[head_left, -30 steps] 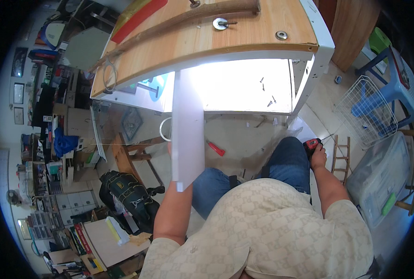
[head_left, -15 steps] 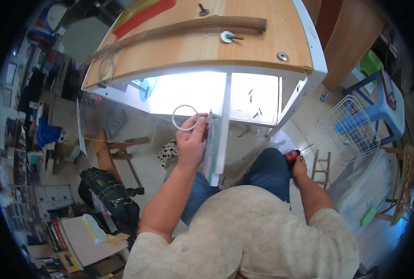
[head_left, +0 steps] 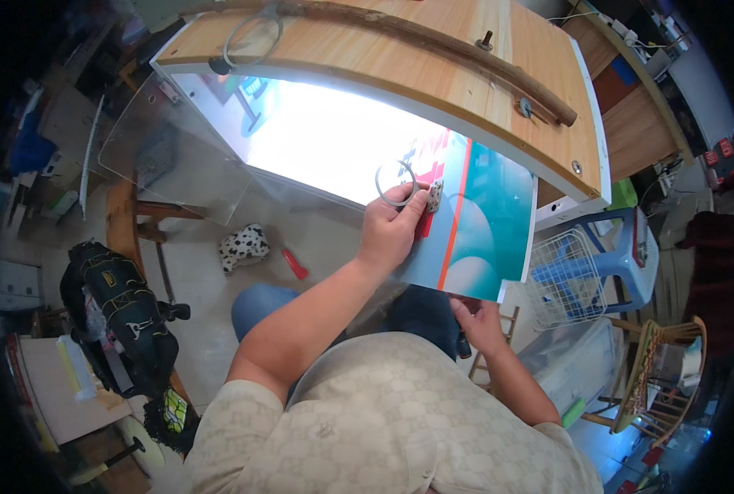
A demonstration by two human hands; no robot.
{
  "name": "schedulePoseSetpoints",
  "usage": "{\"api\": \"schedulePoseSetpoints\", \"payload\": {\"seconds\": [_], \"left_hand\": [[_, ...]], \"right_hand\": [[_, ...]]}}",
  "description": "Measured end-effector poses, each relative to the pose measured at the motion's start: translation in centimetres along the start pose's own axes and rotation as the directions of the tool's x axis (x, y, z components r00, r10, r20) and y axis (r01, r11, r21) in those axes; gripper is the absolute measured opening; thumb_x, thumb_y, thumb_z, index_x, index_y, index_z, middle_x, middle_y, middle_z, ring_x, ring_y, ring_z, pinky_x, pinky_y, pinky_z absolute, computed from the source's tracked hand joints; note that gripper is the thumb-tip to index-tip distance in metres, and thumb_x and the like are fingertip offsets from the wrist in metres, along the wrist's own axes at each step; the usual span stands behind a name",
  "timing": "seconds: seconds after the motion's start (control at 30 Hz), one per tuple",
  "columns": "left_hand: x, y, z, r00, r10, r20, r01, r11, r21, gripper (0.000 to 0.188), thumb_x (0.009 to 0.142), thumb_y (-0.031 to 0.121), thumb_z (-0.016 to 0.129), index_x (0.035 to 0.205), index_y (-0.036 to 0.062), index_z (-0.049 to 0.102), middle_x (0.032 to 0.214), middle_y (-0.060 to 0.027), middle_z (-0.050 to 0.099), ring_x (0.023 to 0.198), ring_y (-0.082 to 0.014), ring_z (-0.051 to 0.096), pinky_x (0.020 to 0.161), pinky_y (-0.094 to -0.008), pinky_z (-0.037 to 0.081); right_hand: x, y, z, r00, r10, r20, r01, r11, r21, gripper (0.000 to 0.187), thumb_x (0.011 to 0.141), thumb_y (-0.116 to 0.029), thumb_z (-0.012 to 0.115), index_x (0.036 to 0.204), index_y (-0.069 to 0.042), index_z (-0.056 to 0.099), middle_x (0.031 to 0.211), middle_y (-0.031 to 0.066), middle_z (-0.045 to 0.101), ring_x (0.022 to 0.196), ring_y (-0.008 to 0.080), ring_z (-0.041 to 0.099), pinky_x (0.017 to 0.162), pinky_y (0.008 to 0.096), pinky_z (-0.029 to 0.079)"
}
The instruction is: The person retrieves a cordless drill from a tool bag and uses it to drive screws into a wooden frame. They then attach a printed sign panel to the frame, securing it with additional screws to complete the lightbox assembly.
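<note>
My left hand (head_left: 390, 235) is closed, its thumb and fingers pinching a thin pale ring (head_left: 378, 183) and a small metal plate with holes (head_left: 434, 198), perhaps a hinge. The plate lies against the printed face of a flat panel (head_left: 490, 226) coloured teal, orange and pale blue. The panel stands tilted at the front of a white-edged wooden cabinet (head_left: 367, 62). Below the panel's lower edge, my right hand (head_left: 484, 325) is closed around a power drill (head_left: 463, 344). Only its dark base and a bit of red show; the panel hides the rest.
A wooden stick (head_left: 433, 39), bolts and another ring (head_left: 253, 64) lie on the cabinet top. A clear sheet (head_left: 169, 148) leans at the left. A black tool bag (head_left: 120, 313) sits at lower left, a white wire basket (head_left: 561, 280) and blue stool (head_left: 631, 259) at right.
My view has turned. The panel, seen edge-on before, now shows its printed face. My right hand has brought the drill in from the right to the panel's lower edge; the left still holds the ring.
</note>
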State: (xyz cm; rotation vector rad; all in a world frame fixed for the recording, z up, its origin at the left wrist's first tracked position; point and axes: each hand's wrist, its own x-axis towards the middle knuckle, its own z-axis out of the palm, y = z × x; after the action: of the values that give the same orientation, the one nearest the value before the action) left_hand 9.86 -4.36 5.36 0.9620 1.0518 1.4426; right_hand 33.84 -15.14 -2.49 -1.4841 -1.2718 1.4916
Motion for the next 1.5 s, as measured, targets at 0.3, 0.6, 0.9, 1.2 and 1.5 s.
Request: {"api": "schedulePoseSetpoints", "payload": {"seconds": [0.3, 0.6, 0.9, 1.2, 1.5], "left_hand": [[1.4, -0.9, 2.2, 0.998, 0.057, 0.002, -0.057, 0.998, 0.035, 0.024, 0.099, 0.019, 0.06, 0.108, -0.0005, 0.07, 0.084, -0.0057, 0.071, 0.076, -0.0096, 0.061, 0.071, -0.0266, 0.05], [4.5, -0.9, 1.9, 0.994, -0.013, 0.113, -0.001, 0.992, 0.124, 0.029, 0.1, 0.021, 0.06, 0.116, -0.0012, 0.068, 0.093, -0.0044, 0.071, 0.084, -0.0081, 0.061, 0.075, -0.0227, 0.05], [3.9, -2.3, -3.0, 0.891, 0.239, 0.387, -0.414, 0.779, 0.472, 0.068, 0.09, 0.039, 0.07, 0.139, -0.0034, 0.05, 0.134, -0.0248, 0.054, 0.124, -0.0332, 0.053, 0.104, -0.0398, 0.042], [2.8, -6.1, -3.2, 0.845, 0.237, 0.48, -0.511, 0.623, 0.592, 0.066, 0.092, 0.021, 0.066, 0.151, 0.0104, 0.037, 0.138, -0.0309, 0.049, 0.124, -0.0448, 0.052, 0.103, -0.0432, 0.046], [2.6, -6.4, -0.3, 0.856, 0.158, 0.492, -0.432, 0.741, 0.514, 0.069, 0.09, 0.018, 0.067, 0.151, 0.0116, 0.036, 0.133, -0.0258, 0.053, 0.117, -0.0405, 0.058, 0.096, -0.0435, 0.05]], "right_hand": [[0.0, -16.2, 5.8, 0.941, -0.315, 0.124, 0.336, 0.913, -0.23, 0.031, 0.095, -0.013, 0.065, 0.118, 0.004, 0.053, 0.096, 0.0102, 0.063, 0.075, 0.0137, 0.063, 0.064, 0.0272, 0.051], [2.4, -16.2, 8.5, 0.92, -0.369, -0.131, 0.321, 0.902, -0.29, 0.026, 0.1, -0.015, 0.055, 0.107, 0.009, 0.059, 0.08, 0.0133, 0.068, 0.067, 0.0178, 0.07, 0.059, 0.0296, 0.057], [5.5, -16.7, 8.1, 0.87, -0.41, -0.273, 0.375, 0.911, -0.174, 0.026, 0.101, -0.015, 0.051, 0.105, 0.009, 0.058, 0.081, 0.0137, 0.069, 0.062, 0.0189, 0.069, 0.055, 0.0299, 0.059], [8.4, -18.1, 7.1, 0.865, -0.398, -0.305, 0.348, 0.915, -0.205, 0.024, 0.102, -0.012, 0.049, 0.105, 0.011, 0.057, 0.081, 0.016, 0.068, 0.059, 0.0185, 0.068, 0.053, 0.0282, 0.058], [8.1, -18.6, 6.2, 0.849, -0.423, -0.316, 0.306, 0.882, -0.359, 0.022, 0.101, -0.011, 0.049, 0.108, 0.01, 0.05, 0.082, 0.0158, 0.067, 0.058, 0.0159, 0.067, 0.052, 0.0267, 0.057]]}}
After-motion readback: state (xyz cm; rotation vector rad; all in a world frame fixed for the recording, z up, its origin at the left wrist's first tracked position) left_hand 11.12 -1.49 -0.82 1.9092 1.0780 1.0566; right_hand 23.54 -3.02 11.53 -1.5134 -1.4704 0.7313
